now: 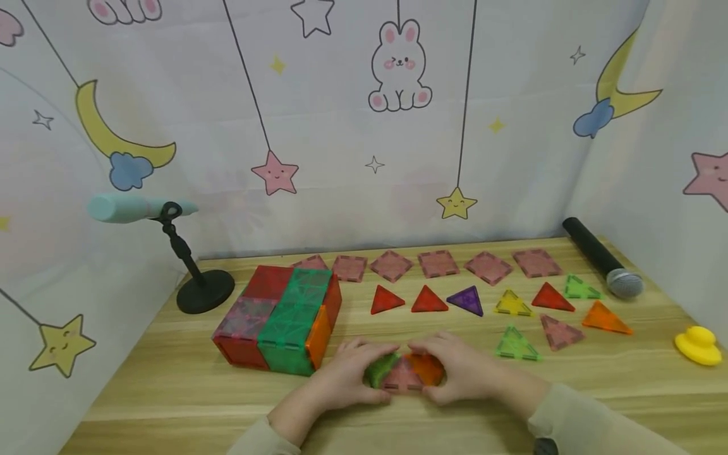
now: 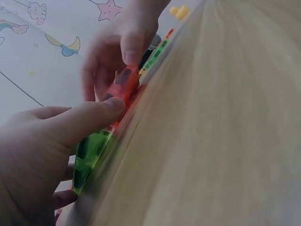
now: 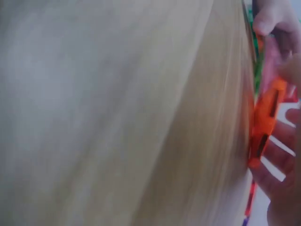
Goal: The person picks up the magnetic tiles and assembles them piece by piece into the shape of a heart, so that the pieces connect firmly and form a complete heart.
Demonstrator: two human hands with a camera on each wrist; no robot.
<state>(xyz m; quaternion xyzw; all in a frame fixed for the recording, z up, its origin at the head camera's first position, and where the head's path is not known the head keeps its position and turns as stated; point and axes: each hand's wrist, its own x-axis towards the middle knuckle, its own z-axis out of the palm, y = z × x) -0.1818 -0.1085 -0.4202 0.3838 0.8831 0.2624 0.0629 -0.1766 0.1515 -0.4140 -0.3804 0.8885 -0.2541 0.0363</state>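
On the table in front of me, three translucent triangular magnetic tiles lean together into a low shape: a green tile [image 1: 378, 373] at left, a pink tile [image 1: 402, 376] in the middle and an orange tile [image 1: 428, 368] at right. My left hand [image 1: 345, 376] grips the green side between thumb and fingers, its thumb near the tiles' upper edge in the left wrist view. My right hand [image 1: 465, 373] holds the orange side, its fingers curled behind it. In the right wrist view, the orange tile [image 3: 266, 122] stands tilted on the wood. The far faces are hidden.
Left of my hands stands a block of magnetic tiles [image 1: 296, 316]. Behind lie a row of pink squares [image 1: 438, 263] and loose triangles [image 1: 429, 300]. A microphone [image 1: 603, 259] and yellow rubber duck [image 1: 698, 345] are at right; a stand [image 1: 206, 291] holds a teal object at left.
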